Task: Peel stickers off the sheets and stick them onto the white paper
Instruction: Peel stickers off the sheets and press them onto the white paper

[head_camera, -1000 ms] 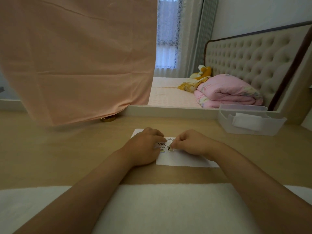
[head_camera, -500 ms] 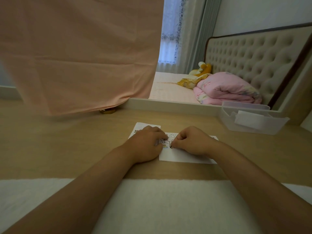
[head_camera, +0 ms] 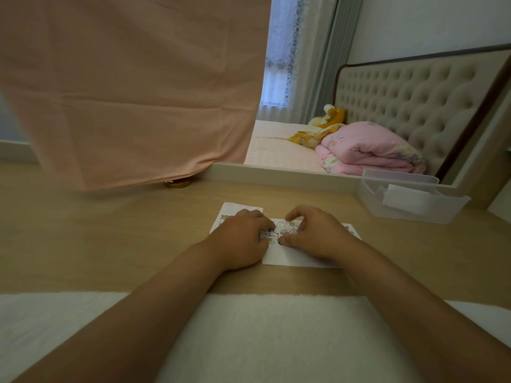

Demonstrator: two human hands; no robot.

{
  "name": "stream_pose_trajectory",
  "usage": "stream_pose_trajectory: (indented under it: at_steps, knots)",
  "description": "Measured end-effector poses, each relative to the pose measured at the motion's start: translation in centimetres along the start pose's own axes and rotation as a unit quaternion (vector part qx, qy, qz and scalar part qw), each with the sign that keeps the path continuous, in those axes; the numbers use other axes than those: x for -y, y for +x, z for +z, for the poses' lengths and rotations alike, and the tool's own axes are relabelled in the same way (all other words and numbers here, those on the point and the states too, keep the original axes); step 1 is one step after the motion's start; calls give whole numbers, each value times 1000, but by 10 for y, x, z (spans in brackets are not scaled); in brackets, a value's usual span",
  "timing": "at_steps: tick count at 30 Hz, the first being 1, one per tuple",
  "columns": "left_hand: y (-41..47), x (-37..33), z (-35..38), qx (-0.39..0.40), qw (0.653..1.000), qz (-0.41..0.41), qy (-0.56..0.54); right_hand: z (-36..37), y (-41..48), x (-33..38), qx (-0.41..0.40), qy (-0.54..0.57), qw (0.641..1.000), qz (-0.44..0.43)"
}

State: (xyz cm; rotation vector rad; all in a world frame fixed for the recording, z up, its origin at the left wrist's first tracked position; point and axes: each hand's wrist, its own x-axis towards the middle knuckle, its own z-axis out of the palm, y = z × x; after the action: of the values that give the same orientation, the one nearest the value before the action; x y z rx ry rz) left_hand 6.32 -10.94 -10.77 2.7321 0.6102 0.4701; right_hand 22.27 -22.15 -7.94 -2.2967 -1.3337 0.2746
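The left hand (head_camera: 240,239) hides most of the sticker sheet (head_camera: 237,209) and the near left edge of the white paper (head_camera: 293,257); the right hand (head_camera: 318,233) covers its right part. The stickers (head_camera: 281,229) between the hands are too small to make out — and whether either hand pinches one cannot be told.

Desk (head_camera: 110,244): white paper (head_camera: 298,257) at centre, sticker sheet (head_camera: 235,210) just behind-left, partly under left hand (head_camera: 240,239). Right hand (head_camera: 318,233) on paper. Plastic bin (head_camera: 409,205) far right. Towel (head_camera: 249,341) along near edge.
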Motion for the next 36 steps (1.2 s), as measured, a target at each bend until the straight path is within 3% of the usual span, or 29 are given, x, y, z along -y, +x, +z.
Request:
stream_pose_trajectory:
  at_steps: [4, 9, 14, 19, 27, 36]
  knots:
    - [-3, -2, 3, -23, 999, 8, 27, 2, -13, -3, -34, 25, 999, -20]
    - [-4, -6, -2, -85, 993, 78, 16, -4, -26, -5, -46, 11, 994, -100]
    - [-7, -10, -6, -6, 997, 73, 2, -1, -38, -10, -21, -88, 984, -150]
    - [-10, -15, -7, -4, 997, 62, 36, 0, -43, -9, -22, -149, 973, -172]
    - [-16, -34, -8, 36, 983, 67, 170, 3, -42, -11, -38, -119, 976, -176]
    - [-16, -30, -13, 39, 986, 77, 142, 3, -39, -16, -24, -132, 974, -182]
